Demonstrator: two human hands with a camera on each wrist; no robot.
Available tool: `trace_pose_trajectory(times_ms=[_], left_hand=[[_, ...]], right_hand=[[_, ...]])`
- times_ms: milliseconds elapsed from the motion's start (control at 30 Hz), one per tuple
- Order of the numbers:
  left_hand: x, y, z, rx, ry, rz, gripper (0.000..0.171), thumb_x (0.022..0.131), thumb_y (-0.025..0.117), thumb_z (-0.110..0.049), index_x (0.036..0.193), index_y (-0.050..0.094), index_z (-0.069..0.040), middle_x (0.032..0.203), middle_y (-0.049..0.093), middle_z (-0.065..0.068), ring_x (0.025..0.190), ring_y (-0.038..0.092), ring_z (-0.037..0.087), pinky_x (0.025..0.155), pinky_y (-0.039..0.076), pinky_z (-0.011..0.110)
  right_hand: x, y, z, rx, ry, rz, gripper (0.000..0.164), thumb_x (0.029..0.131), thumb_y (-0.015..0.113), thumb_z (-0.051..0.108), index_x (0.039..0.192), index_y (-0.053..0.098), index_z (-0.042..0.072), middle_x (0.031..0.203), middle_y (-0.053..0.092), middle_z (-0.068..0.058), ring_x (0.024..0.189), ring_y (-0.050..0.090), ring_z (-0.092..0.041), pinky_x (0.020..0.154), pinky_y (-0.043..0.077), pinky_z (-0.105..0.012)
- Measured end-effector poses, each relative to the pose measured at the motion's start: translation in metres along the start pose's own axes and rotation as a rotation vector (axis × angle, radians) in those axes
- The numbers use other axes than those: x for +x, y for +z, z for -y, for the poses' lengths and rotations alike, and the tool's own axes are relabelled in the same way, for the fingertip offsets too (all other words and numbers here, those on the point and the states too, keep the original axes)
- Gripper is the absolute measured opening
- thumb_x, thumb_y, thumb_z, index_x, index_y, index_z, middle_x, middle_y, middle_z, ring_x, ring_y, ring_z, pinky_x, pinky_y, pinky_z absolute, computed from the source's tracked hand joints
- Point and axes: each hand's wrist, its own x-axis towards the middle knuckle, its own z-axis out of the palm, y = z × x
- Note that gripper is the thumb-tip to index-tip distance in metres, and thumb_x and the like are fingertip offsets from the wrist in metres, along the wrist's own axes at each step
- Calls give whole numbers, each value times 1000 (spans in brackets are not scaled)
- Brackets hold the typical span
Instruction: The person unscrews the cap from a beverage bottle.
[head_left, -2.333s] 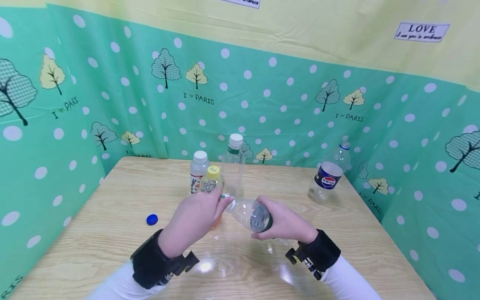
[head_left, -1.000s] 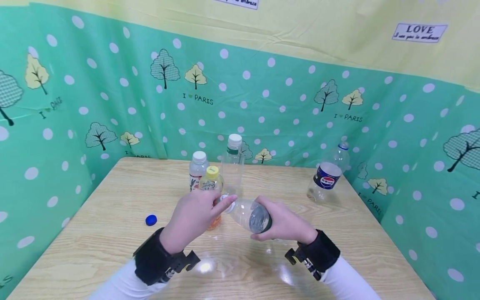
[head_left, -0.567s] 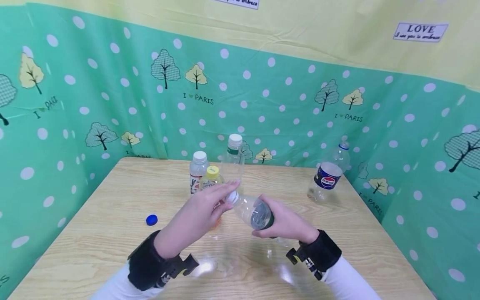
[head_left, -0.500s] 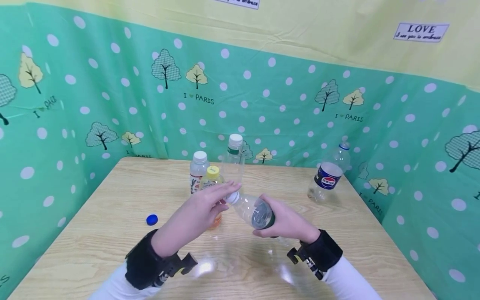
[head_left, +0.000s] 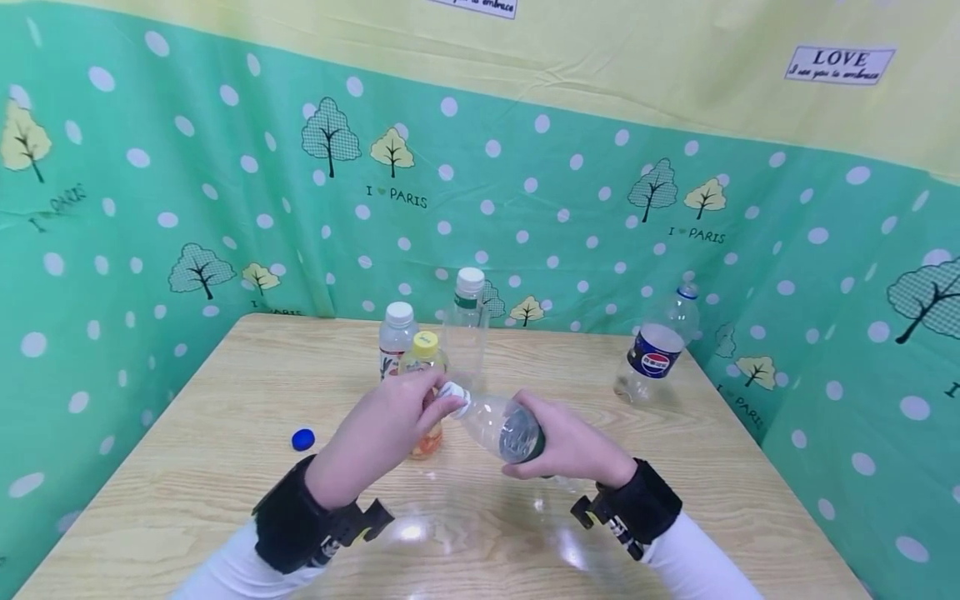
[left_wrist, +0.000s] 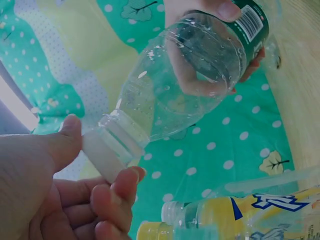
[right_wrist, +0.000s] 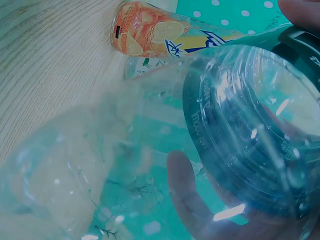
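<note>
My right hand [head_left: 573,442] grips a clear plastic bottle [head_left: 486,422] around its dark green label [left_wrist: 254,27]. The bottle is held tilted above the table, its neck pointing left toward my other hand. On that neck sits a white cap [left_wrist: 104,154], pinched between the thumb and fingers of my left hand [head_left: 382,429]. Seen from the left wrist, droplets cling inside the bottle, and no drink fills it. Just behind my left hand stands a yellow-capped bottle [head_left: 424,358] with an orange fruit print, partly covered by the fingers.
Behind it stand a white-capped bottle [head_left: 397,333] with a printed label and a taller clear bottle [head_left: 467,329]. A Pepsi bottle [head_left: 654,354] stands at the right rear. A blue cap [head_left: 303,439] lies on the wooden table [head_left: 225,400], with patterned curtains [head_left: 525,192] around.
My left hand has turned on the cap: its fingers stretched flat over it about half a second ago and now curl back to pinch it. The right hand keeps the bottle nearly still.
</note>
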Motion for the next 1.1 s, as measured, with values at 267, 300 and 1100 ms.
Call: trace_pose_trajectory(times_ms=[267, 300, 1100], left_hand=[[-1, 6, 1, 114, -17, -31, 38, 96, 56, -43, 70, 51, -16, 55, 39, -6, 49, 42, 8, 46, 36, 22], [-1, 5, 1, 116, -13, -34, 38, 97, 56, -43, 70, 51, -15, 55, 39, -5, 50, 42, 8, 46, 36, 22], [-11, -82, 56, 102, -259, -66, 39, 98, 56, -32, 116, 61, 2, 94, 67, 16, 77, 63, 24, 67, 54, 43]], right_hand=[[1, 3, -1, -21, 5, 18, 64, 69, 85, 39, 118, 48, 18, 95, 60, 8, 80, 60, -7, 68, 54, -23], [1, 3, -1, -23, 9, 18, 64, 69, 85, 39, 117, 48, 19, 95, 60, 8, 80, 60, -7, 68, 54, -22], [-4, 4, -4, 2, 55, 8, 63, 69, 85, 37, 116, 48, 17, 94, 59, 7, 82, 59, -9, 70, 53, -24]])
